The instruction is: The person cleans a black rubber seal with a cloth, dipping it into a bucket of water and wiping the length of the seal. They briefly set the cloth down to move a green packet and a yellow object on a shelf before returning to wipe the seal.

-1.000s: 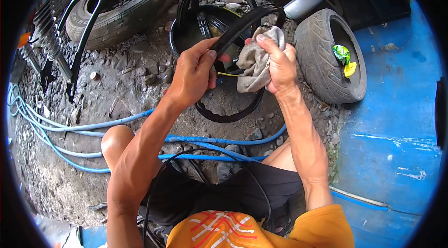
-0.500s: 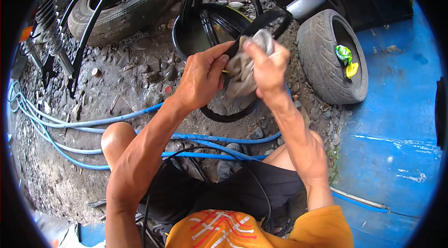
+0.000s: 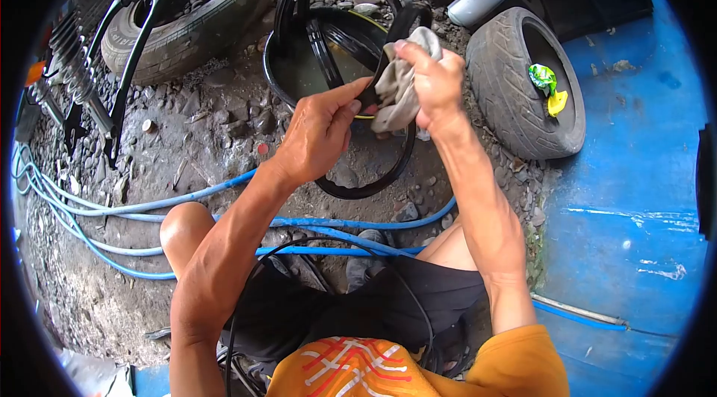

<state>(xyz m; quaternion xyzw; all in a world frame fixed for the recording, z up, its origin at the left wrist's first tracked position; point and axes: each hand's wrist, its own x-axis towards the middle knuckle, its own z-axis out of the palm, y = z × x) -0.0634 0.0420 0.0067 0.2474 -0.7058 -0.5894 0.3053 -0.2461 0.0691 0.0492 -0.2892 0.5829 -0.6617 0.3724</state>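
A shiny black inner tube (image 3: 364,191) loops over and around a dark basin (image 3: 269,74) of murky water. My left hand (image 3: 315,132) is closed, pinching the tube between thumb and fingers at the basin's near side. My right hand (image 3: 439,87) grips a crumpled grey-beige rag (image 3: 399,98), which is wrapped against the tube just right of my left fingers. The rag hides the stretch of tube beneath it.
A worn tyre (image 3: 497,83) with a green and yellow wrapper (image 3: 547,87) stands at right beside a blue sheet (image 3: 620,195). Another tyre (image 3: 168,57) and a black frame with springs (image 3: 153,16) are at upper left. Blue hoses (image 3: 179,203) cross the stony ground before my knees.
The tube's upper loop near the rag has swung from leaning right to more upright. My right hand and the rag have shifted slightly; my left hand keeps its hold.
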